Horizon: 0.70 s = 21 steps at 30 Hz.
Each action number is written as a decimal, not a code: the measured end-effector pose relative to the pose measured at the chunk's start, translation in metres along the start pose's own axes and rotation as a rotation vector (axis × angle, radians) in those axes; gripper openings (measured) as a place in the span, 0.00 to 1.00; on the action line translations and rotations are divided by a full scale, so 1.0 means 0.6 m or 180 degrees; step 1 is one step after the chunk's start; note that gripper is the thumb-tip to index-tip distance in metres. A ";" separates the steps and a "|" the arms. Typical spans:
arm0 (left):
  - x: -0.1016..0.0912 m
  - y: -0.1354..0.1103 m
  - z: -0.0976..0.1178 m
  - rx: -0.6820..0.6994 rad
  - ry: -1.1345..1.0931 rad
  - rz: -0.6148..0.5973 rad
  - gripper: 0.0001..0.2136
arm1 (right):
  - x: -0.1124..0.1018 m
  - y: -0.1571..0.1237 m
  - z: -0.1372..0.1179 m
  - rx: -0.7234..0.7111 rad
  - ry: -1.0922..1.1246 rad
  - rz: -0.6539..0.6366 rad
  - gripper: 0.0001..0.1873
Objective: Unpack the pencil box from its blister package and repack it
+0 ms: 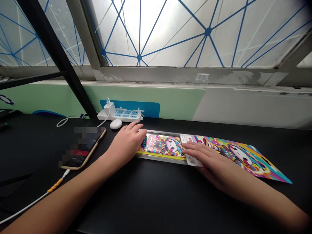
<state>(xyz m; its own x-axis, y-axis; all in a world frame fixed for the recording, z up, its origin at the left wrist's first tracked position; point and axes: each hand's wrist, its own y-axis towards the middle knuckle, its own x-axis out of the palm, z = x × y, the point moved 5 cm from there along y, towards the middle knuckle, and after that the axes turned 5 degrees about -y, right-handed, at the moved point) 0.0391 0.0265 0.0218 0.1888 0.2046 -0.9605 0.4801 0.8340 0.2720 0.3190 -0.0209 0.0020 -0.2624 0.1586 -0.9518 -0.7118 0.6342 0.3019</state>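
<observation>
My left hand [125, 141] lies on the left end of a transparent plastic tray [161, 146], with its fingers curled over the far edge. The tray holds a bright cartoon-printed insert. My right hand [207, 159] rests flat on a long printed card sleeve [243, 156], which has a white barcode strip [192, 159] at its left end. That end meets the tray's right end. The sleeve shows a similar cartoon figure and extends right across the black desk [146, 201]. My right thumb is hidden.
Left of my left hand lies a gold-edged smartphone [83, 148] with a white cable [31, 203]. Behind are a white oval case [115, 124] and a white power strip [119, 114] with a charger. A black metal strut [56, 55] crosses the window behind the desk.
</observation>
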 end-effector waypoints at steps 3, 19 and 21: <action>-0.003 -0.006 0.037 0.0194 -0.0251 0.0314 0.17 | 0.017 0.016 -0.017 -0.0070 -0.0076 0.0134 0.26; 0.043 0.002 0.010 0.0144 -0.0671 -0.0956 0.38 | 0.051 -0.009 0.059 0.0575 -0.0184 -0.0547 0.47; 0.042 0.004 0.003 0.0109 -0.0672 -0.0984 0.38 | 0.047 -0.014 0.072 0.0586 -0.0189 -0.0554 0.46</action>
<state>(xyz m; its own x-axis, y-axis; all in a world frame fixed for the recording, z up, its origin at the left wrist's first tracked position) 0.0465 0.0330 -0.0018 0.2013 -0.1674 -0.9651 0.5698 0.8214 -0.0237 0.3455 0.0108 -0.0299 -0.1037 0.0756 -0.9917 -0.6110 0.7819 0.1235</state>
